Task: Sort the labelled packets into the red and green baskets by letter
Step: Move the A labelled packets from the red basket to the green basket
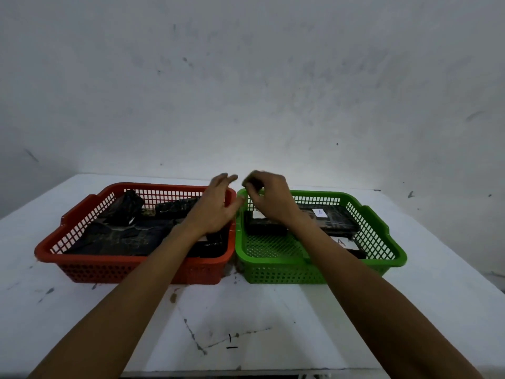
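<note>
Left hand (216,209) loosely spread over red plastic mesh basket (131,259), holding nothing. Right hand (269,198) curled over green plastic mesh basket (322,262); pinching anything: cannot tell, blurred. Black wrapped packets (336,217) lie in both baskets. Risk: labels in red basket mostly hidden, letter misread, packet lands in wrong basket.

A scuffed white table (273,318) stands against a stained wall (246,77).
</note>
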